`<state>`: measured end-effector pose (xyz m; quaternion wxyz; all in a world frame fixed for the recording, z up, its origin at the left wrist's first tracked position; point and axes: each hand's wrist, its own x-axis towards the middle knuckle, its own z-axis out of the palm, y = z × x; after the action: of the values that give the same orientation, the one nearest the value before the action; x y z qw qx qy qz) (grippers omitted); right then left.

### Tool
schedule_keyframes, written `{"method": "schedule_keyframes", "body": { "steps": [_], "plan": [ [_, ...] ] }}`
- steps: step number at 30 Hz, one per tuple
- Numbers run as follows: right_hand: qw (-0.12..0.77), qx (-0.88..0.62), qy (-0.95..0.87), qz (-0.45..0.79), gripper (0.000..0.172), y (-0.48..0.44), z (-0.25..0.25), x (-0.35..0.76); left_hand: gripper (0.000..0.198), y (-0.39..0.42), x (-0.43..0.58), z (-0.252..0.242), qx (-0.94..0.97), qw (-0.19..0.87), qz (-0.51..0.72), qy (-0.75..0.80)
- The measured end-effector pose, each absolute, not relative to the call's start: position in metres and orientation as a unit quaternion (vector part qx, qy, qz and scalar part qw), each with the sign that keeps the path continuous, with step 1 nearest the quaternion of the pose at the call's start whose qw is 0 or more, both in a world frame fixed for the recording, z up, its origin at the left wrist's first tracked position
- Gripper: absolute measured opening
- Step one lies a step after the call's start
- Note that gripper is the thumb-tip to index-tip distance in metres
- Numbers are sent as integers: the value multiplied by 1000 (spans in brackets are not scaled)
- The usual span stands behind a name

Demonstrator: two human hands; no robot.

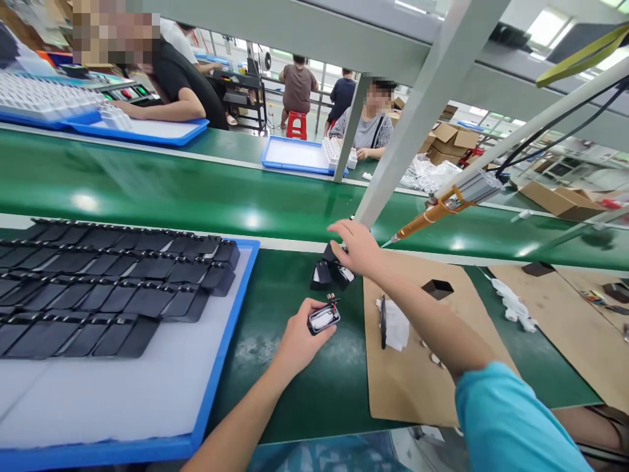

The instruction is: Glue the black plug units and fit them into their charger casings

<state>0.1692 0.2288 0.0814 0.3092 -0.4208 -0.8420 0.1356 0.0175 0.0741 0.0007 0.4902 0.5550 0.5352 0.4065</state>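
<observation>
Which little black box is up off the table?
The black box in the left hand, with white showing inside. The black pieces under the right hand and the open box on the cardboard sheet lie unheld.

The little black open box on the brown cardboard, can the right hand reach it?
Probably yes. The right hand rests on black parts close by, and nothing lies between it and the small black open box.

green belt (pixel 147 190), blue tray (pixel 230 328) of black shells (pixel 108 288), brown cardboard (pixel 417 373), orange tool (pixel 427 219), teal sleeve (pixel 511 419).
</observation>
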Motion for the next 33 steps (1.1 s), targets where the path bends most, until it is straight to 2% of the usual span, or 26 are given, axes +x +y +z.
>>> {"method": "schedule_keyframes", "body": {
  "steps": [1,4,7,11,16,19,22,24,27,29,32,33],
  "plan": [
    [300,-443,-832,147,16,252,88,153,29,74,18,1,555,489,409,534],
    [274,-511,-798,163,31,312,97,115,30,75,17,2,552,492,424,523],
    [230,-577,-764,175,39,343,96,102,32,75,16,4,540,504,449,503],
    [146,-616,-753,180,36,347,93,109,35,73,15,6,524,524,476,473],
    [10,-587,-795,155,38,338,99,99,43,72,15,9,358,660,540,381],
    [-82,-529,-835,132,32,322,101,79,53,72,14,16,229,752,523,329],
    [-149,-464,-865,118,50,296,98,59,53,71,12,24,150,807,499,277],
    [-173,-436,-877,107,51,279,96,51,49,70,10,27,113,826,498,241],
    [-171,-413,-890,88,43,257,101,52,47,69,8,28,89,838,500,198],
    [-138,-400,-903,74,47,243,109,64,46,69,7,26,87,842,501,183],
    [-30,-366,-928,63,44,213,120,98,46,69,8,24,95,848,492,174],
    [33,-336,-938,76,39,201,122,114,46,69,8,24,100,850,488,174]
  ]
}}
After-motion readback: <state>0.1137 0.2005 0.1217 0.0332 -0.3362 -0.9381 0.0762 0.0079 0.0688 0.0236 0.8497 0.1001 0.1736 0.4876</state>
